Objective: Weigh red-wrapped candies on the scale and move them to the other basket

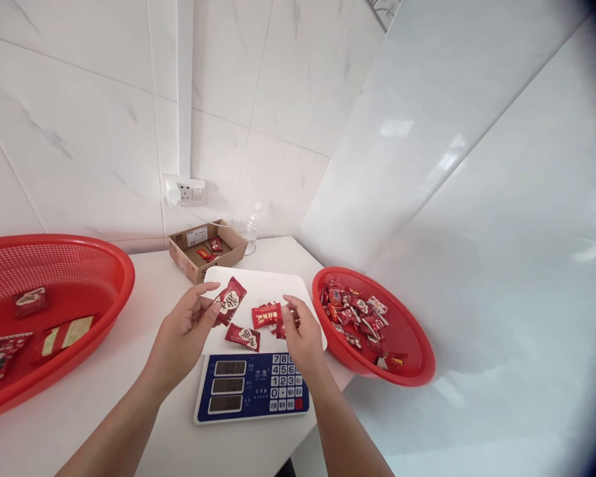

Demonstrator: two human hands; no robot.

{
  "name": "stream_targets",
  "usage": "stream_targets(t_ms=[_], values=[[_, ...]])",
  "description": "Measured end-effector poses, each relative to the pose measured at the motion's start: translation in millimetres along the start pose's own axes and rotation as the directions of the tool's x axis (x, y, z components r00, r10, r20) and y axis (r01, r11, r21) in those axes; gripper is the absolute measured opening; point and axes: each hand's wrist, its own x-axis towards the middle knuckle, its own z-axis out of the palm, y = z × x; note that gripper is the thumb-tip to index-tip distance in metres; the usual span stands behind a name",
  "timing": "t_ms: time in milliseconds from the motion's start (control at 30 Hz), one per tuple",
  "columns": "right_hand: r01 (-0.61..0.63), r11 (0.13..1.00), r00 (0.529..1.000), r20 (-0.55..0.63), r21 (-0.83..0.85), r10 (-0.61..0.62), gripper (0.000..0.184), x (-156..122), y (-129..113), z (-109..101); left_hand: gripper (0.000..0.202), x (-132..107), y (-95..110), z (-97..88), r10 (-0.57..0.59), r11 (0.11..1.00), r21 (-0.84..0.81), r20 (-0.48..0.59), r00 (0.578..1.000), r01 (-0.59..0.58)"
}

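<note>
Head view: a white table is set against a marbled tile wall; glossy pale panels are seen on the right, with light reflected in them. A white vertical strip is run down the wall to a socket, with a plug fitted on its left side.

By the wall, a cardboard box is placed with a few red packets inside; a clear bottle is stood just beside it. A scale with blue keypad panel is set on the table, its display digits too faint to be read surely.

A red candy packet is pinched in the left hand, tilted above the white pan. The right hand is held over the pan's right side, fingers curled by a partly hidden packet; whether its grip is closed on it can't be told. More packets are laid on the pan between the hands.

Larger packets are held in the left basket; many small ones are heaped in the right basket, seen past the table edge.
</note>
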Motion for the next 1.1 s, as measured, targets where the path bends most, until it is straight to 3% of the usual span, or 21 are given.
stream_targets(t_ms=[167,267,400,567,700,867,1100], values=[[0.172,0.96,0.985,0.038,-0.221,-0.167,0.041,2,12,3,0.047,0,0,-2.1,-0.007,1.0,0.011,0.008,1.0,0.007],[0.147,0.947,0.989,0.07,-0.286,-0.133,0.042,-4,17,0,0.047,0,-1,-2.2,-0.007,1.0,0.015,0.012,1.0,0.007],[0.135,0.928,0.966,0.254,-0.347,-0.046,0.04,-14,19,4,0.049,0,-3,-2.2,0.008,1.0,0.013,0.014,1.0,-0.008],[0.163,0.939,0.937,0.346,-0.303,-0.051,0.034,-22,15,9,0.05,0,-4,-1.3,0.01,1.0,-0.014,0.025,1.0,-0.01],[0.135,0.948,0.963,0.265,-0.287,-0.057,0.037,-23,19,0,0.049,0,-3,-2.5,0.023,1.0,0.017,0.017,1.0,-0.023],[0.081,0.964,0.996,0.064,-0.252,-0.067,0.039,-30,29,-23,0.047,0,-3,-4.7,0.022,1.0,-0.003,0.016,1.0,-0.022],[0.073,0.969,0.988,-0.117,-0.237,-0.103,0.034,-43,37,-45,0.037,-2,2,-7.8,0.092,0.996,-0.014,-0.026,0.995,-0.092]])
